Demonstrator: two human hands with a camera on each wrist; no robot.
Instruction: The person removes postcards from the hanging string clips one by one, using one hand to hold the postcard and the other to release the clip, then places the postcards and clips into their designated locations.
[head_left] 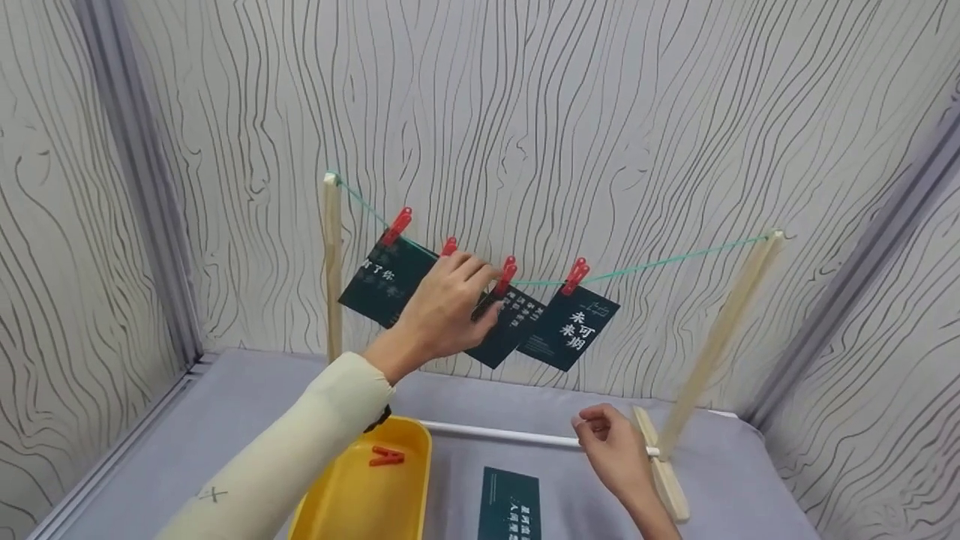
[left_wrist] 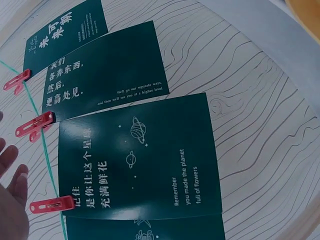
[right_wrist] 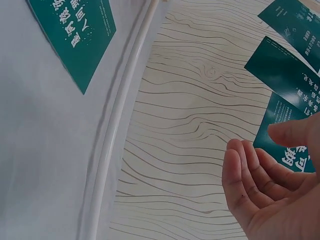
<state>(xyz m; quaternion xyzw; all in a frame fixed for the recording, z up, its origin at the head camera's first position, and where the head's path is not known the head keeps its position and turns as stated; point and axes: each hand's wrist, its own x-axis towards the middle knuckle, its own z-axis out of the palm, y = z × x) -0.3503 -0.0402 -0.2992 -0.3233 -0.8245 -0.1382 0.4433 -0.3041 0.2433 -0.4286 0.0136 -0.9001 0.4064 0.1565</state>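
Note:
Several dark green printed cards hang from a green string (head_left: 660,264), each under a red clothespin (head_left: 576,275). My left hand (head_left: 450,304) is raised in front of the middle of the row and covers most of one card in the head view. In the left wrist view its fingers (left_wrist: 19,182) are apart from the clothespins and hold nothing; a planet-print card (left_wrist: 140,155) hangs close by. Lower down at the right, my right hand (head_left: 615,454) hovers with loosely curled fingers and an empty palm. The rightmost hanging card (head_left: 568,330) is above it.
A yellow tray (head_left: 424,480) at the front holds a loose red clothespin (head_left: 387,456). Beside it, another green card (head_left: 510,502) lies on the grey cloth. Wooden posts (head_left: 334,270) carry the string, with a white rod (head_left: 502,433) running low between them.

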